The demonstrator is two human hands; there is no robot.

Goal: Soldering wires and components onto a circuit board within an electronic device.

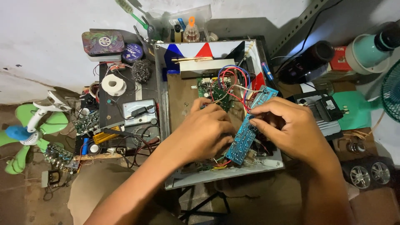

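Holding the blue circuit board in both hands, left hand and right hand grasp it over the open metal case; freeing its wires probably needs care.

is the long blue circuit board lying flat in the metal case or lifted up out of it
Lifted. The blue circuit board sits tilted above the open metal case, the right hand pinching its middle, wires trailing from it.

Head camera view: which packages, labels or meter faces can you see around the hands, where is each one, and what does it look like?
Round tin: back left, dark blue lid with pale lettering.
Flat tin: beside it at left, rounded rectangle, swirling purple-green pattern.
Red box: back right, small, partly hidden.
Meter: left of the open metal case, pale grey dial face.
Clear container: back centre, holding small bottles.
Both hands, left hand and right hand, grip a blue circuit board.
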